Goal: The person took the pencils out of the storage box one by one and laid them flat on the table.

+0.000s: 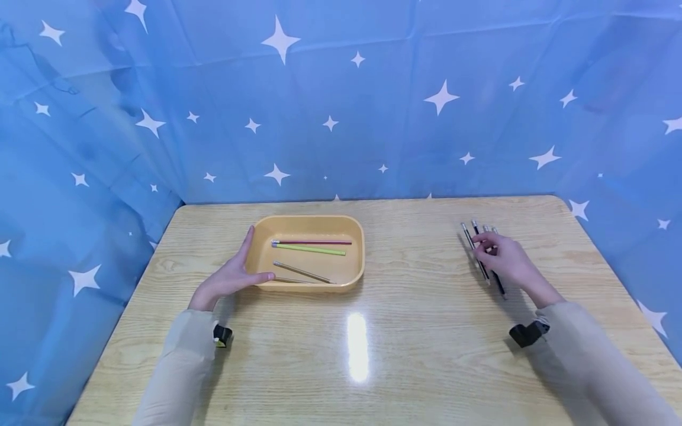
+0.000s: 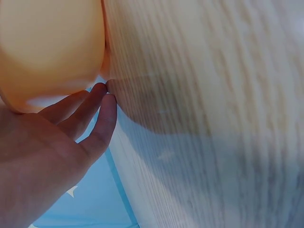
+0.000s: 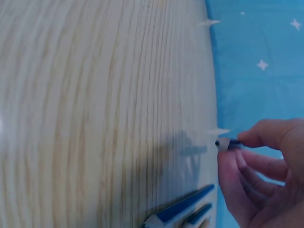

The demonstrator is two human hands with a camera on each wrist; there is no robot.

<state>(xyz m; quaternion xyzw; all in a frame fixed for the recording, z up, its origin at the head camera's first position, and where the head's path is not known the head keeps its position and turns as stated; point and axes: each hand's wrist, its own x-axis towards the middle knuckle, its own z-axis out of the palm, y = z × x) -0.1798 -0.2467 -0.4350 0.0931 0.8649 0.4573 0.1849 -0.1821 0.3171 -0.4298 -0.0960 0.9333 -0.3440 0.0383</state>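
Observation:
At the right of the table, my right hand (image 1: 501, 257) pinches a dark pencil (image 3: 233, 143) between thumb and fingers, its shadow apart from it on the wood. Several more dark pencils (image 3: 187, 205) lie beside and under that hand, partly covered by it. My left hand (image 1: 234, 275) holds the near left corner of a yellow-orange tray (image 1: 356, 260), the thumb over the rim and the fingers along the outer wall. Inside the tray lie a dark red pencil (image 1: 330, 242), a yellow-green pencil (image 1: 314, 249) and two brownish pencils (image 1: 302, 272). The left wrist view hides the thumb.
The wooden table (image 1: 415, 331) has a bright light reflection near its middle. A blue cloth with white stars (image 1: 373, 118) hangs behind the table and along both sides. Each wrist wears a small black camera (image 1: 527, 333).

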